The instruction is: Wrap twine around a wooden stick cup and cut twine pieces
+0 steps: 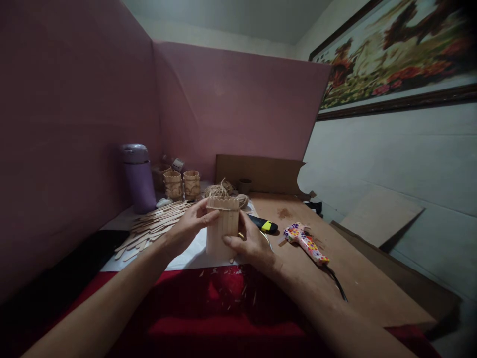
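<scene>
Left grip (pixel 196 219) and right grip (pixel 251 243) both grasp one upright craft-stick cup (pixel 224 226), banded below its rim; floral glue gun (pixel 307 243) lies right.

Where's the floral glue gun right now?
Head view, right of centre: the floral glue gun lies on the brown board, just right of the black-and-yellow tool.
</scene>
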Tool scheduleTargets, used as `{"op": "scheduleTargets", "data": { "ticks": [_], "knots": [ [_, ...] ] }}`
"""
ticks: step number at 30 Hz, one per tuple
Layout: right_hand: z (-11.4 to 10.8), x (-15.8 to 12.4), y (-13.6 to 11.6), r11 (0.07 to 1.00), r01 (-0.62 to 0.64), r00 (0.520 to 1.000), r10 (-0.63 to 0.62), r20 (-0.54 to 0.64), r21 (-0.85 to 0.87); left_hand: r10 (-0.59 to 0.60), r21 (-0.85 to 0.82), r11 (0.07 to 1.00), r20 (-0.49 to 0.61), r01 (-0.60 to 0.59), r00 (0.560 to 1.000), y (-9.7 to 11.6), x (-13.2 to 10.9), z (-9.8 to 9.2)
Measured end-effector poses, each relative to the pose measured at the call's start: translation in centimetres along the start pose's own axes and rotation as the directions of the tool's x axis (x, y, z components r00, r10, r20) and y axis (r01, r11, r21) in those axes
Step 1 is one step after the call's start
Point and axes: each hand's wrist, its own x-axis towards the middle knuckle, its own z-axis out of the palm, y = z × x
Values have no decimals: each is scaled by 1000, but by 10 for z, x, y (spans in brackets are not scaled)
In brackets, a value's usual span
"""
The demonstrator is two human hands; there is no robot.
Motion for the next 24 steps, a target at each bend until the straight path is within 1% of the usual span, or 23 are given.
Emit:
{"op": "scheduleTargets", "data": {
  "ticks": [2, 6, 10, 15, 17, 19, 22, 24],
  "knots": [
    [0, 0, -1, 1000, -1, 999, 2, 32, -17, -28, -50, 998, 13, 29, 1000, 0, -1, 1],
    [0, -1, -1, 1000, -7, 998, 8, 58, -21, -82, -102, 992, -2, 81, 997, 1, -1, 1],
    [1, -1, -1, 1000, 2, 997, -3, 78, 8, -109, -135, 986, -58, 100, 992, -1, 1, -1],
    [3, -2, 0, 997, 30, 998, -26, 61, -66, -112, -145, 985, -116, 95, 987, -2, 2, -1],
    [3, -3, 1, 992, 47, 998, -43, 35, -118, -112, -138, 986, -167, 90, 980, -2, 2, 0],
    [4, -4, 3, 977, 43, 999, -46, -8, -210, -101, -108, 991, -239, 77, 966, -3, 3, 2],
    [5, -3, 7, 934, 12, 996, -41, -74, -358, -41, 30, 998, -394, 57, 918, -6, 5, 8],
    [6, -3, 9, 916, 3, 995, -44, -93, -401, -2, 135, 988, -472, 74, 882, -8, 6, 13]
  ]
}}
